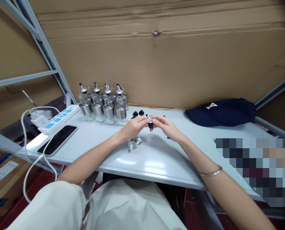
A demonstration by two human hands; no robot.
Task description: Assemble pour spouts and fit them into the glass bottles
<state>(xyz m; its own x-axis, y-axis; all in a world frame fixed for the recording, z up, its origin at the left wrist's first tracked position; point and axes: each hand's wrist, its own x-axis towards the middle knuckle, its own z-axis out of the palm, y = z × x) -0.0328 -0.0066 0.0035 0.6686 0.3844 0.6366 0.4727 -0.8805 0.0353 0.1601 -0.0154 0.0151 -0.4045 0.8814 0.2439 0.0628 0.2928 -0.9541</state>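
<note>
My left hand (133,126) and my right hand (165,126) meet over the middle of the white table (157,159). Together they pinch a small spout cap (150,122), part metal and part black, with the fingertips of both hands closed on it. Under my left wrist lie two metal pourer spouts (133,143) on the table. Just behind my hands sit several loose black stoppers (138,113). A cluster of several glass dispenser bottles (104,105) with metal collars and spouts stands at the back left.
A black phone (57,139) lies at the table's left edge beside a white power strip (58,118) with a plugged charger and white cable. A navy cap (222,111) rests at the back right. Cardboard sheets form the wall behind.
</note>
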